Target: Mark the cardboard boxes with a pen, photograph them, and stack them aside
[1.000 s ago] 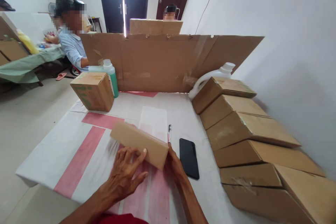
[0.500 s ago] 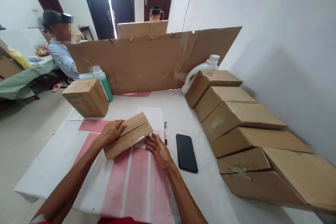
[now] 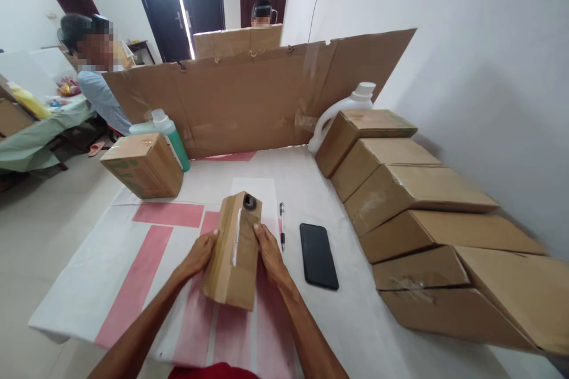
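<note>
A small cardboard box (image 3: 226, 260) is held between my two hands above the table, tilted, with a white label strip on one face and a dark-edged hole near its far end. My left hand (image 3: 202, 251) grips its left side, fingers partly hidden behind it. On the opposite side, my right hand (image 3: 270, 251) presses with the thumb on the face, its other fingers mostly out of sight. Just right of that hand lie a pen (image 3: 281, 226) and a black smartphone (image 3: 318, 256). Behind the box, a white sheet of paper (image 3: 254, 185) rests on the cloth.
Several cardboard boxes (image 3: 444, 189) line the right side by the wall. A white jug (image 3: 329, 121) stands behind them. At back left are another box (image 3: 144, 166) and a green-liquid bottle (image 3: 175, 142). A cardboard panel (image 3: 249, 100) spans the back; two people sit beyond it.
The small box has been turned from lying slantwise to pointing away from me, showing its label and hole. My right hand has closed onto its right side; my left hand has shifted along its left.
</note>
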`<state>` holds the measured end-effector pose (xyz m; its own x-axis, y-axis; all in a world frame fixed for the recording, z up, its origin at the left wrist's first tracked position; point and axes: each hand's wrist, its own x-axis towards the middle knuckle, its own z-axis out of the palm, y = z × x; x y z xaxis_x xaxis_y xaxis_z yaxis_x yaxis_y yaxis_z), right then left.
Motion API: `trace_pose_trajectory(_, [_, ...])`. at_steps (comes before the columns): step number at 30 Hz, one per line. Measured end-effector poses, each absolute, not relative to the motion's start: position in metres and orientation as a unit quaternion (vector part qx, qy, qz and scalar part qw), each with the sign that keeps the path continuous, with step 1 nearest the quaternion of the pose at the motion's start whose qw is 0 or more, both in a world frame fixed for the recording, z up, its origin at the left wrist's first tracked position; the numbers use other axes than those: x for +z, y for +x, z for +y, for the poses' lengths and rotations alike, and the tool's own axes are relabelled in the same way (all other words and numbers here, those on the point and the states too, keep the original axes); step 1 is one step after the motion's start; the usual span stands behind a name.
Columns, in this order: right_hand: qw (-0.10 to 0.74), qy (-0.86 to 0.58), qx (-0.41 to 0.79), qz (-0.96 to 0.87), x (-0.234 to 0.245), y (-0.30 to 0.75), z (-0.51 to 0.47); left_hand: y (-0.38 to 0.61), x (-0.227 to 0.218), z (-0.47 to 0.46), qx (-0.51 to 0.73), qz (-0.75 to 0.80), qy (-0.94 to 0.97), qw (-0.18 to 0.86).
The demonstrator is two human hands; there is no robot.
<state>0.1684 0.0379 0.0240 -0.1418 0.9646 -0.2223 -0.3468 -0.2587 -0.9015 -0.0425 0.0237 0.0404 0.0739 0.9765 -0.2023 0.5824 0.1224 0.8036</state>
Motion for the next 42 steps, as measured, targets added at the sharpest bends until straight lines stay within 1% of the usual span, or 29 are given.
trace_pose_trajectory(3, [0.489, -0.465, 0.633, -0.38, 0.041, 0.181, 0.018, -0.025, 0.03, 0.001, 0.265, 0.609, 0.611, 0.432])
trace_pose_trajectory(5, [0.478, -0.51, 0.582, -0.416, 0.05, 0.188, 0.004, -0.018, 0.026, -0.007, 0.278, 0.6, 0.612, 0.435])
trace_pose_trajectory(8, [0.457, -0.554, 0.509, -0.475, 0.056, 0.193, -0.01, -0.01, 0.027, -0.002, 0.359, 0.557, 0.594, 0.455])
trace_pose_trajectory(11, [0.452, -0.549, 0.505, -0.489, 0.054, 0.195, -0.015, 0.002, 0.029, 0.013, 0.452, 0.511, 0.533, 0.501])
trace_pose_trajectory(13, [0.451, -0.545, 0.518, -0.481, 0.052, 0.196, -0.015, 0.012, 0.03, 0.021, 0.468, 0.505, 0.513, 0.512])
trace_pose_trajectory(15, [0.452, -0.554, 0.525, -0.461, 0.05, 0.197, -0.013, 0.022, 0.03, 0.024, 0.472, 0.504, 0.515, 0.509])
trace_pose_trajectory(19, [0.47, -0.603, 0.48, -0.43, 0.054, 0.195, 0.008, 0.032, 0.032, 0.02, 0.471, 0.507, 0.519, 0.503])
trace_pose_trajectory(26, [0.423, -0.615, 0.396, -0.535, 0.063, 0.177, 0.048, 0.038, 0.046, 0.024, 0.448, 0.556, 0.521, 0.467])
trace_pose_trajectory(32, [0.416, -0.619, 0.367, -0.556, 0.064, 0.174, 0.039, 0.048, 0.051, 0.029, 0.465, 0.571, 0.503, 0.452])
trace_pose_trajectory(35, [0.417, -0.61, 0.388, -0.551, 0.061, 0.182, 0.038, 0.046, 0.052, 0.031, 0.46, 0.572, 0.502, 0.456])
trace_pose_trajectory(38, [0.369, -0.658, 0.395, -0.525, 0.055, 0.201, 0.049, 0.043, 0.053, 0.033, 0.451, 0.576, 0.5, 0.463])
trace_pose_trajectory(40, [0.325, -0.7, 0.371, -0.516, 0.047, 0.216, 0.061, 0.041, 0.053, 0.032, 0.446, 0.565, 0.504, 0.477])
trace_pose_trajectory(42, [0.299, -0.72, 0.356, -0.515, 0.038, 0.226, 0.073, 0.037, 0.051, 0.03, 0.437, 0.54, 0.509, 0.508])
